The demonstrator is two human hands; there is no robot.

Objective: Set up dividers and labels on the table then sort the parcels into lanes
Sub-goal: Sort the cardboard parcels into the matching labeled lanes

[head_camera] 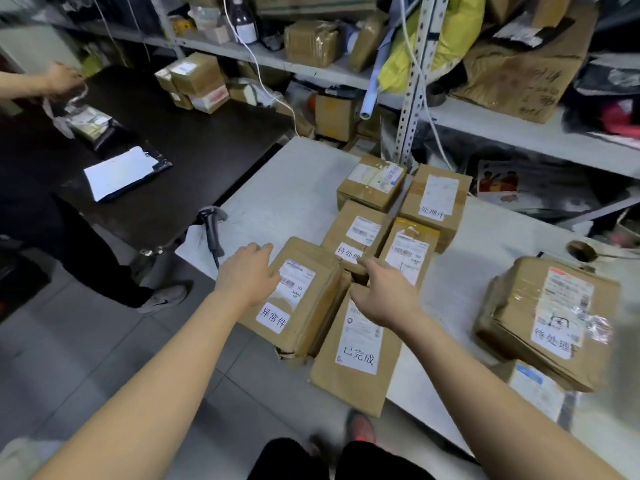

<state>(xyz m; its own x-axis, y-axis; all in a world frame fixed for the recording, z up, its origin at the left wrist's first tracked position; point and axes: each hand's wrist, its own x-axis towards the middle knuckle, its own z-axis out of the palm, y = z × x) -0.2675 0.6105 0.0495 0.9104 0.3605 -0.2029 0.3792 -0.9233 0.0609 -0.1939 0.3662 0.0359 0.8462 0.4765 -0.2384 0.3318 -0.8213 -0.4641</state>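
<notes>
Several brown cardboard parcels with white labels lie clustered on the white table [287,188]. My left hand [247,275] rests flat on the left edge of the near-left parcel [304,306]. My right hand [384,296] hovers with relaxed fingers over the flat parcel [356,355] at the table's front edge, and I cannot tell whether it touches it. Behind them sit a parcel [356,237], a yellow-taped parcel [410,251] and two more parcels [372,183] [436,206]. A bigger parcel [550,320] lies apart at the right.
A handheld barcode scanner [212,230] stands at the table's left edge. Another person [62,79] works at a dark table [194,140] on the left, with paper [119,173] on it. Metal shelves [412,81] full of boxes run behind. A cable hole [581,251] is at right.
</notes>
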